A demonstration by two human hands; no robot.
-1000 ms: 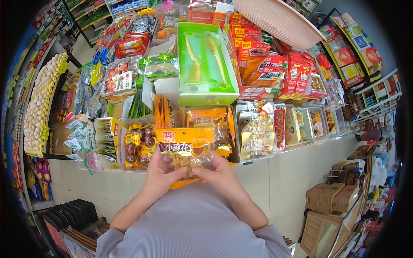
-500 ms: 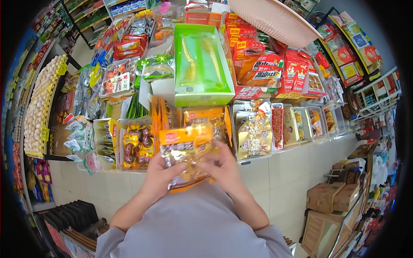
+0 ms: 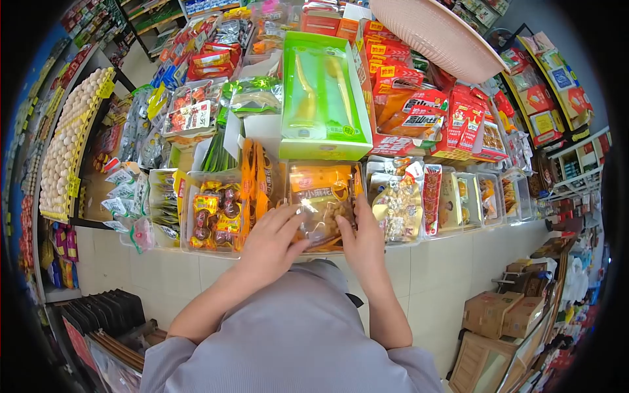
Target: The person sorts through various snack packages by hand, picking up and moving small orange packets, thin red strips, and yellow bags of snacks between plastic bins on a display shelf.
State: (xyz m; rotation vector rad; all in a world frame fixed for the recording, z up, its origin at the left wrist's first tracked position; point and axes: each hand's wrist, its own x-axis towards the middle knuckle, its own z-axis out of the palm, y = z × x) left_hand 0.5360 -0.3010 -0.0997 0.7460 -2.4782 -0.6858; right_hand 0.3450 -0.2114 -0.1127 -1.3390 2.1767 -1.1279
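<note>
An orange-topped snack bag [image 3: 321,196] with a clear lower front stands upright in a clear plastic bin, twisted snacks showing through. My left hand [image 3: 272,239] lies over the bag's lower left part, fingers stretched and apart. At its right edge is my right hand [image 3: 365,245], thumb against the front and index finger pointing up along the side; the other fingers are partly hidden. More orange bags [image 3: 254,177] stand on edge just left of it. Behind the bin sits a green open-front box [image 3: 325,150] with two long golden spoon-shaped items.
To the left, a bin holds red-and-yellow packets [image 3: 216,223]; to the right, one holds gold-and-white bags [image 3: 398,203]. Egg trays [image 3: 75,144] stand at far left. A pink basket [image 3: 445,33] overhangs the back right. Cardboard boxes [image 3: 488,311] sit at lower right.
The orange snack bag has moved forward from in front of my body into the clear bin. Both hands have gone forward with it, and their fingers have spread. The view has shifted slightly.
</note>
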